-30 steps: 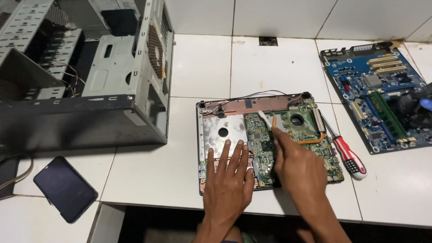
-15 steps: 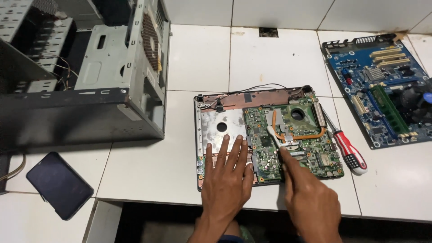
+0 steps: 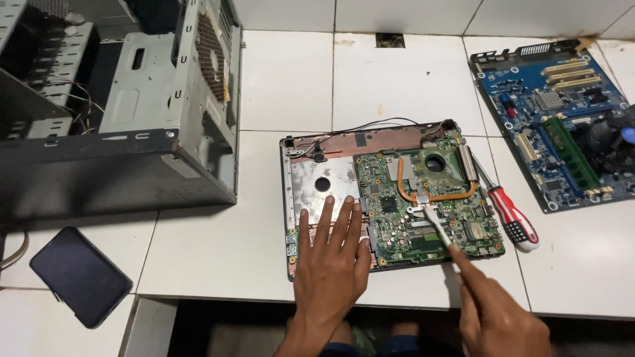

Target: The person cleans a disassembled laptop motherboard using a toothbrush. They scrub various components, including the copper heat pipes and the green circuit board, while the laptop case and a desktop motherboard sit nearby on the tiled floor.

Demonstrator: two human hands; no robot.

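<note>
An opened laptop base (image 3: pixel 324 182) is laid on the white tiled counter (image 3: pixel 284 86), with its green circuit board (image 3: pixel 430 211) exposed on the right half. The left hand (image 3: pixel 331 261) is pressed flat on the lower left part of the base, fingers spread and straight — nothing is gripped by it. A thin white tool (image 3: pixel 438 228) is held in the right hand (image 3: pixel 499 311), whose fingers are closed around its lower end; the tip is set on the board near the curved copper pipe (image 3: pixel 436 195). A red-handled screwdriver (image 3: pixel 512 218) is laid just beside the base's right edge. Further right a blue circuit board (image 3: pixel 555 119) is seen, and to the left an open grey computer case (image 3: pixel 126 112). A dark phone (image 3: pixel 79 274) is lying near the counter's front left — well apart from the hands.
</note>
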